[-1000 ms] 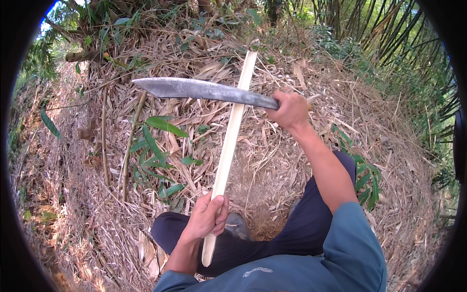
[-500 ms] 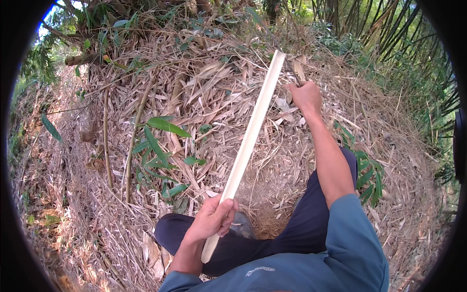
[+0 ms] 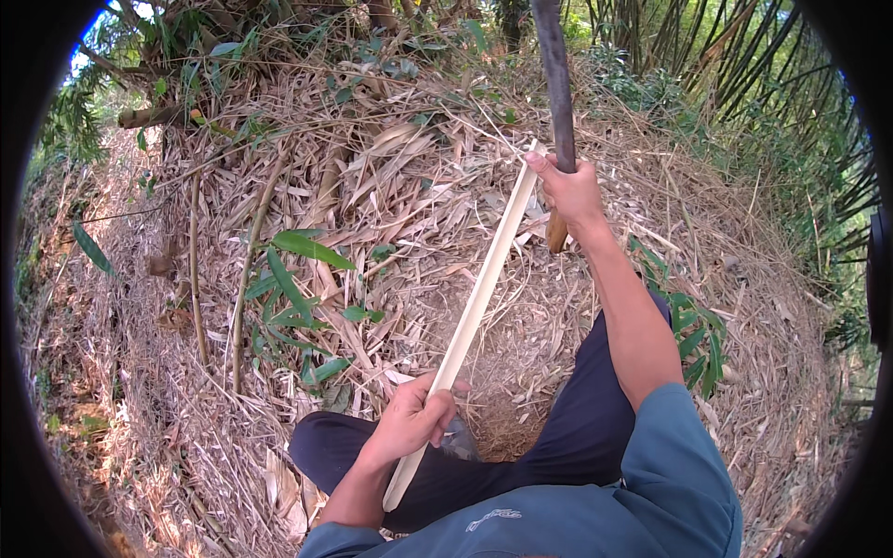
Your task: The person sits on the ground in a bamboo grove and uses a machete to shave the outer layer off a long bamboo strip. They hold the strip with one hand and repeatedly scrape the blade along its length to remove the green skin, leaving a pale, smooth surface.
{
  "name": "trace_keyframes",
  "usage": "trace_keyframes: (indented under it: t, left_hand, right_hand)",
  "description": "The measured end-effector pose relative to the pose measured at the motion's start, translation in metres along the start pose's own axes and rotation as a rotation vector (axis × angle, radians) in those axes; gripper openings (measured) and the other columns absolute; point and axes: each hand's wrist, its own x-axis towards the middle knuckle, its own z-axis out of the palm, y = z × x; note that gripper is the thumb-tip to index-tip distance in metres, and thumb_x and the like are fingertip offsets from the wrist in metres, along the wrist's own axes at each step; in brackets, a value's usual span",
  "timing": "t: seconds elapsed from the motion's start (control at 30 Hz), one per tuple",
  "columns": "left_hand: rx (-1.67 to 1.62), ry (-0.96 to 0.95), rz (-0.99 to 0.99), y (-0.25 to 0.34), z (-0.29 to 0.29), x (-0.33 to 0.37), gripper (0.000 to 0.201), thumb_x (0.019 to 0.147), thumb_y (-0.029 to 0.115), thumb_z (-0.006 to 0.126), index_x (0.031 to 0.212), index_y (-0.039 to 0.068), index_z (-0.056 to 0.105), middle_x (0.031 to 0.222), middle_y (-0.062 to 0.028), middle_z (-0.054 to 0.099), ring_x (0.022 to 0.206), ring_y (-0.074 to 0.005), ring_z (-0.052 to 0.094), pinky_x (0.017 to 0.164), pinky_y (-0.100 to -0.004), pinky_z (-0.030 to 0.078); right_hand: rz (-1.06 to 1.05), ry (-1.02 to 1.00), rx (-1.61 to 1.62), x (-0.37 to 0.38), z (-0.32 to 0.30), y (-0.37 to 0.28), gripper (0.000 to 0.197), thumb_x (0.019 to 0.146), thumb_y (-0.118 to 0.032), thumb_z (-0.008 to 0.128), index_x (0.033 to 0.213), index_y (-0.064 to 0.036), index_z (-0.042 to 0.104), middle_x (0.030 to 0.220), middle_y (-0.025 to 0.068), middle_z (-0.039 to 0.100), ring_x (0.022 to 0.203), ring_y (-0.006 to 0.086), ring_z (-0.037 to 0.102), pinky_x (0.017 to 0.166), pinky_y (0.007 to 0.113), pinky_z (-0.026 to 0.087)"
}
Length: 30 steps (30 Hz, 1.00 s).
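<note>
My left hand (image 3: 415, 416) is closed round the near part of a long pale split bamboo strip (image 3: 486, 284), which slants away toward the upper right. Its near end lies over my dark trouser leg. In my right hand (image 3: 570, 192) is a machete (image 3: 555, 79); the dark blade points away from me, and the wooden handle's butt shows below the fist. My right thumb is at the strip's far end, perhaps touching it. A thin sliver (image 3: 500, 139) sticks out there toward the upper left.
Dry bamboo leaves (image 3: 391, 205) and litter cover the sloping ground. Green leaves (image 3: 302, 279) and thin upright stems (image 3: 253, 270) stand at the left; a leafy sprig (image 3: 702, 344) is beside my right knee. Bamboo stalks (image 3: 735, 56) crowd the upper right.
The machete blade has swung up into plain view, pointing away. My right hand has shifted slightly left and down to the strip's far end, where a thin sliver now sticks out.
</note>
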Motion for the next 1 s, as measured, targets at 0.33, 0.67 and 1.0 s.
trace_keyframes:
  t: [0.33, 0.67, 1.0]
  left_hand:
    - [-0.088, -0.094, 0.105, -0.003, 0.010, 0.008, 0.026, 0.105, 0.013, 0.044, 0.120, -0.003, 0.057, 0.062, -0.0058, 0.057, 0.047, -0.0123, 0.056, 0.047, -0.0260, 0.049]
    - [-0.148, 0.024, -0.030, -0.013, 0.016, 0.012, 0.039, 0.108, 0.038, 0.046, 0.096, 0.003, 0.060, 0.058, -0.0026, 0.054, 0.044, -0.0110, 0.054, 0.043, -0.0254, 0.047]
    - [-0.133, -0.028, 0.097, 0.007, 0.024, 0.003, 0.037, 0.105, 0.032, 0.051, 0.121, -0.002, 0.057, 0.055, -0.0035, 0.051, 0.036, -0.0107, 0.046, 0.035, -0.0258, 0.044]
  right_hand:
    - [0.062, -0.080, 0.389, -0.003, -0.009, -0.015, 0.031, 0.086, -0.018, 0.082, 0.085, -0.0119, 0.052, 0.058, -0.0078, 0.044, 0.046, 0.0050, 0.041, 0.047, 0.024, 0.039]
    - [0.033, -0.106, 0.287, -0.016, -0.003, -0.025, 0.033, 0.089, -0.032, 0.080, 0.082, -0.0109, 0.056, 0.059, -0.0079, 0.044, 0.046, 0.0046, 0.039, 0.046, 0.024, 0.035]
    - [0.079, -0.109, 0.343, -0.024, 0.004, -0.029, 0.036, 0.088, -0.037, 0.080, 0.083, -0.0109, 0.056, 0.057, -0.0086, 0.042, 0.047, 0.0062, 0.041, 0.047, 0.027, 0.040]
